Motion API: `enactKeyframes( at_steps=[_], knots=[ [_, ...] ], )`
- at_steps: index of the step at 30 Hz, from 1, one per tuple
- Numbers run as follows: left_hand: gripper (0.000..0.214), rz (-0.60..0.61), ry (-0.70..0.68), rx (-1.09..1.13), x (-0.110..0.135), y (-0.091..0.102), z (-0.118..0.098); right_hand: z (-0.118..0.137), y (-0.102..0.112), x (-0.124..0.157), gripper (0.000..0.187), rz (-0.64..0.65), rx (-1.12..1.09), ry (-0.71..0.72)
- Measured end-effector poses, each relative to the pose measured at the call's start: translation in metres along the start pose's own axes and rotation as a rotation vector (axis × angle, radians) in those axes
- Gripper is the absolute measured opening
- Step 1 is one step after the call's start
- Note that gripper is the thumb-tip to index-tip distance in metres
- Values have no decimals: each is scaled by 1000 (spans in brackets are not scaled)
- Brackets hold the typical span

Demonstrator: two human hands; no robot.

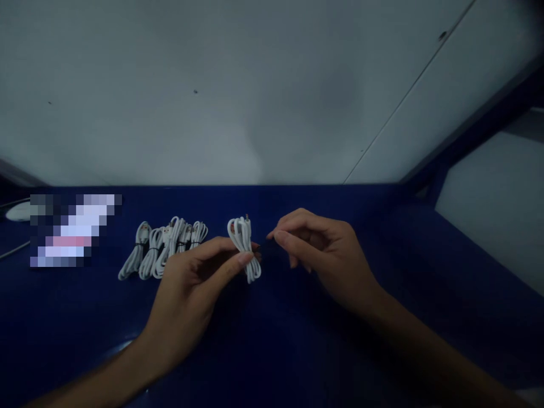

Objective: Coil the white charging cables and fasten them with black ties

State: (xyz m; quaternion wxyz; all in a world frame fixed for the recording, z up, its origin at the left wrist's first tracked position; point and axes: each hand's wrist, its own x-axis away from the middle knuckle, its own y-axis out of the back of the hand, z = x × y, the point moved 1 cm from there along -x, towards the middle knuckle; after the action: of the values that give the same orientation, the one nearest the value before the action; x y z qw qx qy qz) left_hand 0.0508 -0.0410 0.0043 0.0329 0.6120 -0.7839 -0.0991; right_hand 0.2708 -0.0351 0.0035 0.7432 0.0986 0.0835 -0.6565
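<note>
A coiled white cable (243,235) was pinched in the left hand (189,283), above the blue bench (272,351). Near it, the right hand (327,249) had its fingertips close together, any hold unclear. Farther left lay bundled cables (148,258).

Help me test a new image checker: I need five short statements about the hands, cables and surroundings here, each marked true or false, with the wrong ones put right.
1. The left hand holds a coiled white cable. True.
2. The right hand is wrapped around that same cable. False: the right hand is apart from it, on its right; whether its fingers pinch something thin is too dark to tell.
3. More coils lie on the blue surface, left of the held cable. True.
4. Those coils are black. False: they are white.
5. A bright pixelated patch shows left of those coils. True.
</note>
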Motion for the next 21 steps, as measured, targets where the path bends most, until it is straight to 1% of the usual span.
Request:
enactKeyframes(
  at_steps=[2,6,9,12,17,21],
  knots=[
    [15,-5,-26,-11,1,0,0,-1,2,-2,9,32,-43,-86],
    [11,-9,-80,-43,2,0,-1,-6,9,-5,13,123,-160,-306],
    [12,17,-61,-24,3,0,-4,-8,11,-7,14,164,-229,-389],
    [14,41,-7,50,2,1,-5,-9,11,-6,14,170,-220,-385],
    [15,34,87,187,0,0,-1,-9,8,-3,9,121,-158,-243],
    [16,35,151,285,0,-1,5,-10,5,-3,12,71,-129,-189]
  ],
)
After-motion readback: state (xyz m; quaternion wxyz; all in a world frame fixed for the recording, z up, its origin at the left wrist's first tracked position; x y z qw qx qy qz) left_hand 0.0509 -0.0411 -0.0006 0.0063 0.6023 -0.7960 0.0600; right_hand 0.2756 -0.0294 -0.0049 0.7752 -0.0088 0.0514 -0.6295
